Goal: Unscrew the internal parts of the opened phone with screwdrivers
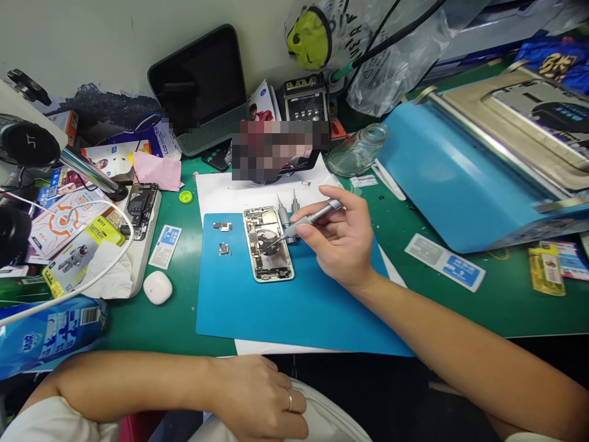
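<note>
My right hand (347, 236) pinches a slim grey screwdriver (317, 216) between thumb and fingers. Its tip points down-left over the inside of an opened phone (268, 244), which lies on a blue mat (271, 313). Whether the tip touches the phone I cannot tell. Two more grey screwdrivers (283, 213) stand just beyond the phone's right edge, partly behind my hand. Left of the phone lie two small metal-and-board parts, an upper part (223, 226) and a lower part (224, 248). My left hand (262, 396), wearing a ring, rests with curled fingers at my lap; its palm side is hidden.
Another opened phone (142, 209) and several boxes crowd the left, near a white rounded case (157, 287). At the back are a dark-screened device (202, 86) and a glass jar (356, 150). A large blue-sided machine (451, 178) takes up the right, behind a blue-white card (444, 262).
</note>
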`<state>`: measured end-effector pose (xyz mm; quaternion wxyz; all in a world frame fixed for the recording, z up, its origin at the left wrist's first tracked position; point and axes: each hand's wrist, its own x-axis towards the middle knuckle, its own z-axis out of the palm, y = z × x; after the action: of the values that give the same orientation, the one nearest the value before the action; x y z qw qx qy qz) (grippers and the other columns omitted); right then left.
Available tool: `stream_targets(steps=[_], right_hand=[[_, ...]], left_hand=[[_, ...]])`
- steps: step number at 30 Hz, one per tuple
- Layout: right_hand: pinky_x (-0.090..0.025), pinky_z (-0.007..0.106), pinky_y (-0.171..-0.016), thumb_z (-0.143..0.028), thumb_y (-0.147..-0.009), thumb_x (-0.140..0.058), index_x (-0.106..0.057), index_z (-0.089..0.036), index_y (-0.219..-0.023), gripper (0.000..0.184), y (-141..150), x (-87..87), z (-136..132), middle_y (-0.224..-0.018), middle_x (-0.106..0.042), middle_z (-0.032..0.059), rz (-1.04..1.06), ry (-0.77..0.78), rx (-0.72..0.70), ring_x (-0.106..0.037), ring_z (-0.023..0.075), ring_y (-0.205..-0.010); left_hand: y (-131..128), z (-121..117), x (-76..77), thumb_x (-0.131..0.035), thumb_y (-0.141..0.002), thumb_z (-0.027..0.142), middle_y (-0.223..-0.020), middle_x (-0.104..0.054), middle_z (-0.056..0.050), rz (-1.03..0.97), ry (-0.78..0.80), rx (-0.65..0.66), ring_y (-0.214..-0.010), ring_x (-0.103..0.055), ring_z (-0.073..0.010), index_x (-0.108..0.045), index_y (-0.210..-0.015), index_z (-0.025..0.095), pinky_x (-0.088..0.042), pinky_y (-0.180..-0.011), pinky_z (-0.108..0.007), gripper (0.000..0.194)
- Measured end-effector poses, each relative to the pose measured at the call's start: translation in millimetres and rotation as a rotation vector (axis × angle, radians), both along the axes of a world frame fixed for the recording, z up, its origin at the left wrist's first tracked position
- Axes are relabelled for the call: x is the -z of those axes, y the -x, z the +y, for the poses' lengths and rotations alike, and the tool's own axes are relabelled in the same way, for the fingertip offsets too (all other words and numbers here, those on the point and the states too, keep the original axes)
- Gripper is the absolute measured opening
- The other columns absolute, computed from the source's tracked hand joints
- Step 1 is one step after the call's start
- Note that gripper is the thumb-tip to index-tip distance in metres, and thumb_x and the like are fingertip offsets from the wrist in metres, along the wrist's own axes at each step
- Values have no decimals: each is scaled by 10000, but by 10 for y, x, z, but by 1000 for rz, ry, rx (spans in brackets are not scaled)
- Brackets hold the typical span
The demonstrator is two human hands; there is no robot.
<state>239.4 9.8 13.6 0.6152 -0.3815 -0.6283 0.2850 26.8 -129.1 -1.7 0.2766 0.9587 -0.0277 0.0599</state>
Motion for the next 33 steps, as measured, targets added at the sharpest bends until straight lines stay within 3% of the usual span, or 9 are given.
stream_targets(steps=[8,15,22,27,33], right_hand=[[-664,270,-662,-229,-887,-728,-506,-305,-1341,511,1,2,5,-901,-720,10,15,-29,-17,-732,159,-793],[-664,275,-657,-244,-895,-723,-500,-316,-1352,513,0,6,2,-906,-721,16,7,-22,-6,-731,163,-781],[-657,268,-646,-231,-895,-724,-503,-316,-1359,520,-10,7,7,-909,-722,21,3,-35,-14,-732,165,-784],[-655,277,-633,-258,-907,-713,-487,-317,-1368,517,-11,12,8,-906,-720,28,-22,-30,-9,-737,175,-792],[-659,295,-647,-290,-908,-711,-485,-313,-1350,497,-4,16,5,-897,-713,20,-16,-13,4,-736,179,-808]], left_hand=[[21,23,29,-630,-908,171,-832,-602,-3,23,-72,-10,-621,-505,-141,-626,-822,180,-389,-522,-312,86],[-22,46,-43,-572,-965,239,-752,-571,8,102,-88,-9,-584,-493,-157,-601,-866,198,-399,-539,-311,111],[-28,58,-44,-672,-844,251,-773,-604,-12,101,10,83,-687,-557,-165,-586,-830,188,-456,-634,-323,107],[-19,47,-22,-694,-808,290,-724,-595,2,108,44,81,-668,-547,-169,-586,-796,196,-448,-616,-339,144],[-26,46,-29,-705,-793,283,-815,-618,-26,84,57,61,-660,-534,-161,-608,-794,178,-454,-611,-325,143]])
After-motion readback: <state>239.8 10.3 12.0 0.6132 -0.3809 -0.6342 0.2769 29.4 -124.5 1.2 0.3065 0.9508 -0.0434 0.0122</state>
